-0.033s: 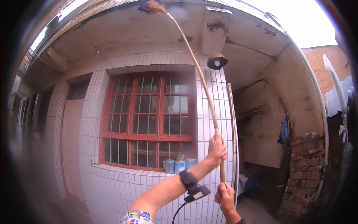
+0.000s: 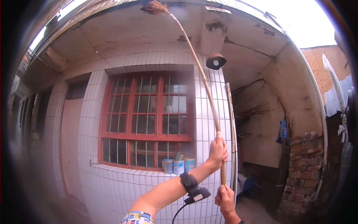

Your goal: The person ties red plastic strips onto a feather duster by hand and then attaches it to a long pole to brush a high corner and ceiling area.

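A long-handled broom [image 2: 206,86] slants up and to the left in front of the tiled wall. Its brown bristle head [image 2: 155,7] is up by the edge of the overhanging ceiling; whether it touches cannot be told. My left hand [image 2: 218,152] is wrapped round the wooden handle, with a black strap and a small black device on that wrist. Lower down, near the handle's bottom end, my right hand [image 2: 225,198] is closed round it too.
A red-framed barred window [image 2: 146,121] has several cans [image 2: 179,166] on its sill. A dark-shaded lamp [image 2: 216,61] hangs right of the handle. Stacked bricks [image 2: 304,164] stand at the right beside a pale pipe [image 2: 318,91]. A pink door [image 2: 71,145] is at the left.
The bristle head has shifted slightly right in view. Both hands appear a touch lower, still gripping the handle.
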A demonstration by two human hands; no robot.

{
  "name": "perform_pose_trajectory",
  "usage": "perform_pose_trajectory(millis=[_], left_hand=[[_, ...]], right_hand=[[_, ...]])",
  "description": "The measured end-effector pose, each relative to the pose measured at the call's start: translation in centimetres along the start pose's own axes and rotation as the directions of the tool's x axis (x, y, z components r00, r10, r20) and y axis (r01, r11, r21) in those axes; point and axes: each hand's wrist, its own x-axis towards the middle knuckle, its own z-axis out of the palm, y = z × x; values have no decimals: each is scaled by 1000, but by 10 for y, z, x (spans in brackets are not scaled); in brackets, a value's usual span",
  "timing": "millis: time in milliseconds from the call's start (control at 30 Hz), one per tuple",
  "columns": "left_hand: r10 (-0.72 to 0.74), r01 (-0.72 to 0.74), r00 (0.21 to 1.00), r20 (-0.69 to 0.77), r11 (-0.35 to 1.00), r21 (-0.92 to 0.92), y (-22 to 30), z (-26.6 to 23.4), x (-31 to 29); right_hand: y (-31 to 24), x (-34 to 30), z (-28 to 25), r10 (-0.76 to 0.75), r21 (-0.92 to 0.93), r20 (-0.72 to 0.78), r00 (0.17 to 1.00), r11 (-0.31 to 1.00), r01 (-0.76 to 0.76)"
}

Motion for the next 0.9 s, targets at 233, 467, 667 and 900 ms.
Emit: perform_pose_trajectory(millis=[233,467,667,900], left_hand=[[-135,132,986,102,991,36,-40,29,-19],[-204,237,942,265,967,-99,-40,7,-31],[-305,338,891,337,940,-43,-40,-12,-49],[-308,399,851,424,906,-143,-26,-43,-38]], right_hand=[[75,-16,-69,-190,-274,-122,974,950,151],[97,-29,-66,-472,-675,-44,881,664,322],[115,-52,-30,-500,-743,-44,865,595,307],[70,-39,22,91,166,-54,994,983,-81]])
